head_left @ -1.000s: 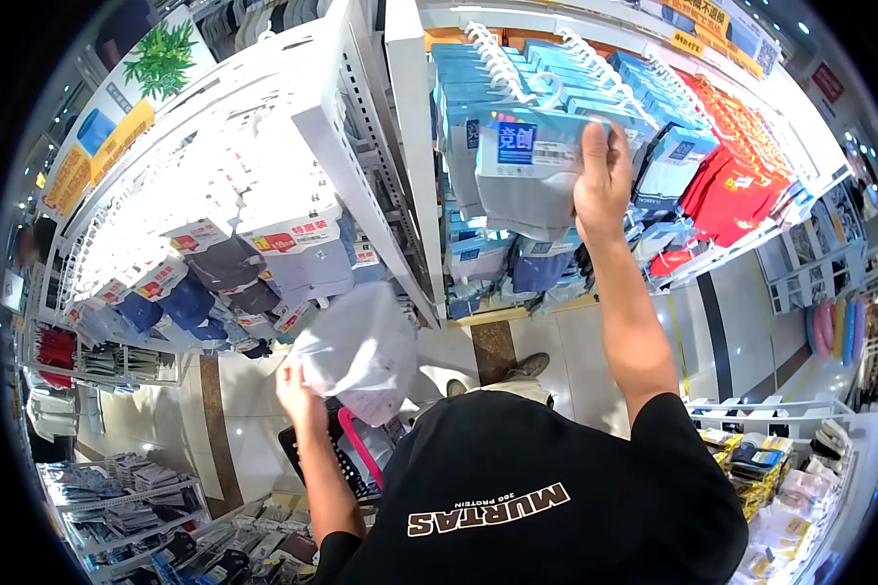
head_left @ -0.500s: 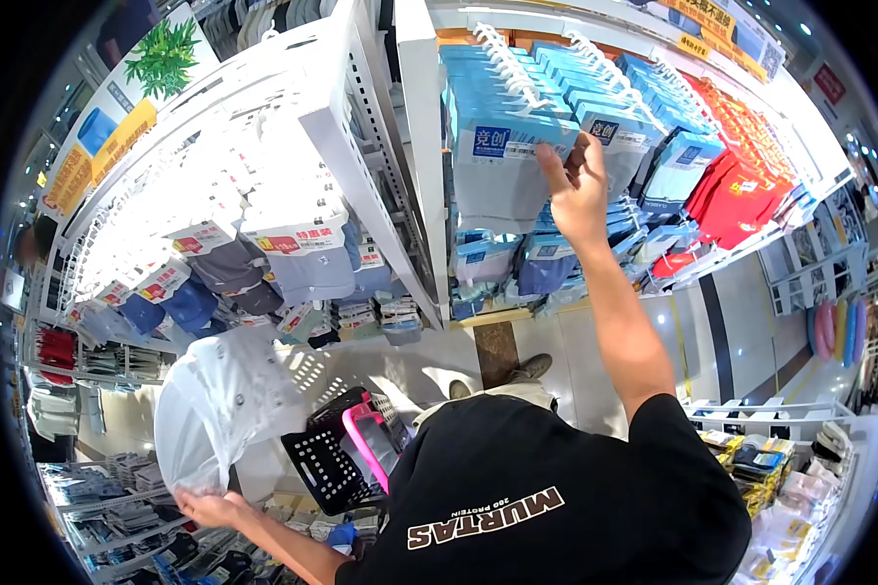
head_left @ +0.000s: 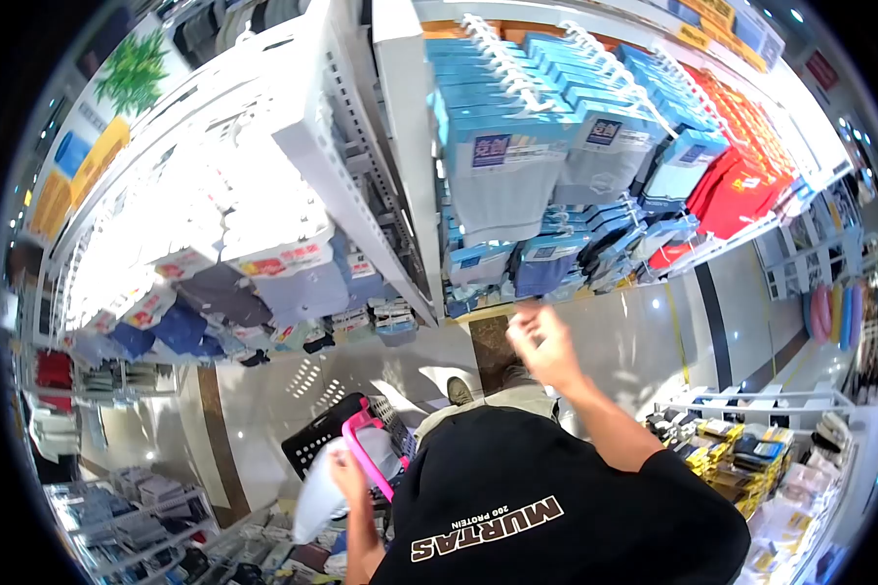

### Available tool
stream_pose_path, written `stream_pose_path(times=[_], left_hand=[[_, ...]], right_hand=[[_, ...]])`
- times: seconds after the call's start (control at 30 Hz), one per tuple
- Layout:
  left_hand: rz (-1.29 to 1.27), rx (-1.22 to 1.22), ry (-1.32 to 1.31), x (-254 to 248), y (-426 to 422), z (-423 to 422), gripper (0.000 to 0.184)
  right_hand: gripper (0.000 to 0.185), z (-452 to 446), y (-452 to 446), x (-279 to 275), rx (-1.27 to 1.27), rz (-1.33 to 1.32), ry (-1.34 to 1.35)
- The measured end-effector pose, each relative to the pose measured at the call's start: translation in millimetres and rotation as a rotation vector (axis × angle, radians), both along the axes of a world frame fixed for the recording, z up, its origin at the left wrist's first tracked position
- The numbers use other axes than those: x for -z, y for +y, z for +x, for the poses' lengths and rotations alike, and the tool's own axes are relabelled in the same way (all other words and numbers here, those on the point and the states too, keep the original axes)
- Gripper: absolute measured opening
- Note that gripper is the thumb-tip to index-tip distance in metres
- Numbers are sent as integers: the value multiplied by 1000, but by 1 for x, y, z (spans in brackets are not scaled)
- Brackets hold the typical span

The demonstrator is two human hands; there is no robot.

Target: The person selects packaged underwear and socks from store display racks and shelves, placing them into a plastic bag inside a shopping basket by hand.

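My left hand (head_left: 349, 476), blurred, is closed on a thin white plastic bag (head_left: 317, 497). The bag hangs beside the black shopping basket (head_left: 314, 436) with its pink handle (head_left: 359, 429); its contents cannot be made out. My right hand (head_left: 546, 346) is in front of my body, above the floor and below the sock rack. Its fingers are bent and smeared by motion, so whether they are apart or closed does not show. Grey socks on blue cards (head_left: 512, 200) hang from white hooks above that hand, apart from it.
A white post (head_left: 408, 146) divides the sock rack from a bright left rack with packs of socks (head_left: 302, 283). Red packs (head_left: 746, 190) hang at the right. Low shelves with packaged goods (head_left: 771, 448) stand at the lower right, and others (head_left: 132, 517) at the lower left.
My right hand has dropped from the socks on blue cards to in front of my body. My left hand has moved right with the white bag, to beside the basket.
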State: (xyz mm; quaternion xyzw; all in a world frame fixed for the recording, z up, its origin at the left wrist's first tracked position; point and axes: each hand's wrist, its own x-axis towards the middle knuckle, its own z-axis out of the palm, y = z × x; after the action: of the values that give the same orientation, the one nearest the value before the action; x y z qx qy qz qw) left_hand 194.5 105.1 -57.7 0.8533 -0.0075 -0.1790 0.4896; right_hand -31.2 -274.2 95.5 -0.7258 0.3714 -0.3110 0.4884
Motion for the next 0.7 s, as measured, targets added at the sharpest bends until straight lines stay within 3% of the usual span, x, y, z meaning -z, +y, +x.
stream_pose_path(times=[0.03, 0.1, 0.13, 0.27, 0.3, 0.5, 0.57, 0.7], left_hand=[[-109, 12, 245, 12, -6, -13, 33], [-224, -207, 470, 5, -35, -22, 44], [-310, -193, 456, -5, -45, -23, 51], [-244, -12, 243, -51, -72, -7, 47], [-43, 162, 116, -36, -64, 3, 45], [30, 256, 124, -30, -84, -10, 42], [61, 313, 110, -33, -90, -19, 37], [62, 401, 97, -41, -114, -46, 33]], right_hand=[[34, 3, 16, -3, -63, 137, -25], [36, -2, 39, 16, -172, 161, 84], [35, -4, 45, 27, -208, 154, 125], [35, -25, 53, 71, -261, 297, 216], [36, -35, 51, 94, -240, 368, 210], [39, -168, 37, 293, 118, 408, 835], [28, -197, 33, 276, 440, 863, 749], [28, -243, 38, 279, 471, 702, 758]])
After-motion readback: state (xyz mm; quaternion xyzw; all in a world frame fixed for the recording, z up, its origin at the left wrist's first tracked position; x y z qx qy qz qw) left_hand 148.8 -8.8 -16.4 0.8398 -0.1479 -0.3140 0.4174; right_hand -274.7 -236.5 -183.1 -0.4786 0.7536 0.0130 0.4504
